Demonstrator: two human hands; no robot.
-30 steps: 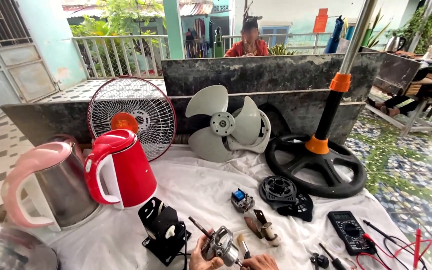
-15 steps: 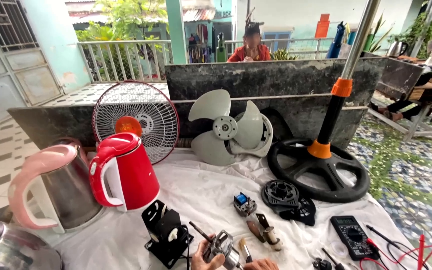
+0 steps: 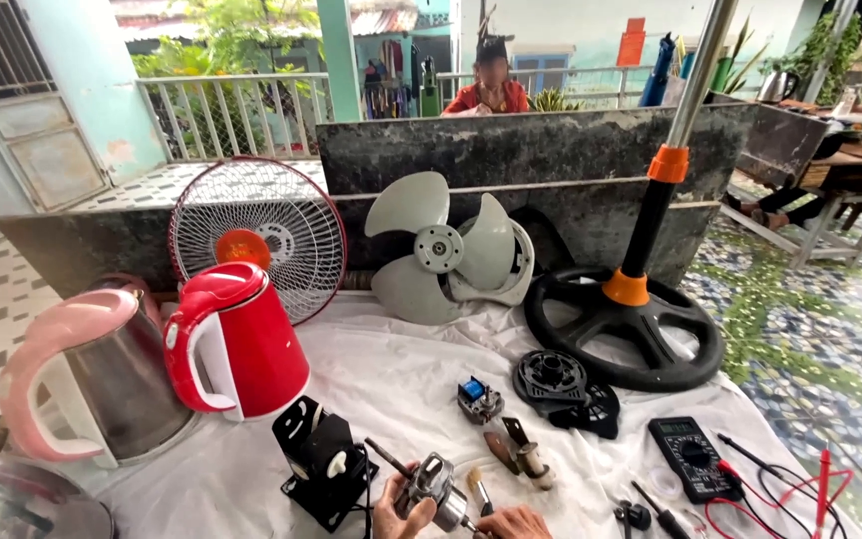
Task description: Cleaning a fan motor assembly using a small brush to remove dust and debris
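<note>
At the bottom edge of the head view, my left hand [image 3: 398, 515] and my right hand [image 3: 513, 523] both grip a small silver fan motor [image 3: 436, 489] with a thin shaft pointing up and to the left. Only the fingers of each hand show. A black motor bracket [image 3: 322, 463] stands just left of my left hand. Small metal parts [image 3: 519, 453] and a little blue and grey component [image 3: 478, 399] lie on the white cloth [image 3: 401, 369] just beyond my right hand.
A red kettle [image 3: 234, 342], a pink-handled steel kettle [image 3: 87, 381], a fan grille [image 3: 256, 236], a grey fan blade [image 3: 446, 250], a black fan base with pole [image 3: 631, 309], a black round cover [image 3: 556, 384] and a multimeter [image 3: 688, 457] with leads surround me. A person sits behind the dark board.
The view has shifted slightly down and left. My hands have risen a little into view, still holding the motor.
</note>
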